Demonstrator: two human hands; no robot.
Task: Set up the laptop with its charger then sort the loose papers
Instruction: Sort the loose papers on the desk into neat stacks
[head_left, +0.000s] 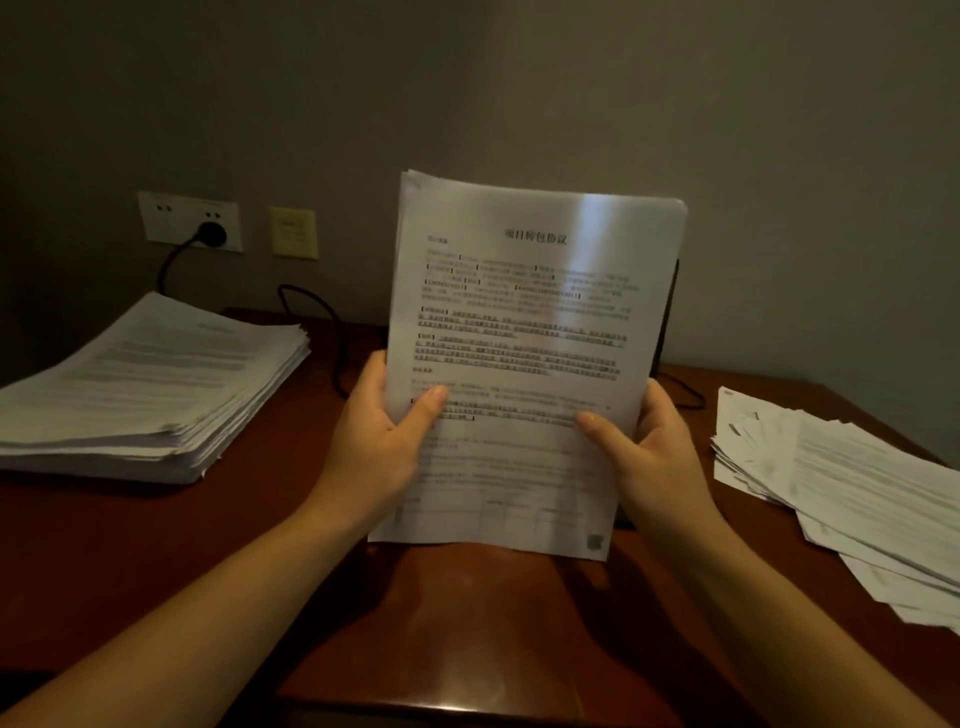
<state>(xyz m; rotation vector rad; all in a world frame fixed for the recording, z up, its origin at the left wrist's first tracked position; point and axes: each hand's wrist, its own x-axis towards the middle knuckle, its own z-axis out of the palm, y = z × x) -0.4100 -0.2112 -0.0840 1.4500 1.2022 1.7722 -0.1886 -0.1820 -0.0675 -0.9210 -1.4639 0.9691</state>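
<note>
I hold a sheaf of printed papers upright in front of me, above the middle of the wooden desk. My left hand grips its left edge, thumb on the front page. My right hand grips the right edge the same way. Behind the sheaf only a thin dark edge of the laptop shows. A black charger cable runs from a plug in the wall socket down onto the desk. A tall neat pile of papers lies at the left; a fanned loose pile lies at the right.
A white socket panel and a yellowish wall plate sit on the wall behind the desk. A second dark cable loops on the desk right of the laptop. The desk's front edge runs below my forearms.
</note>
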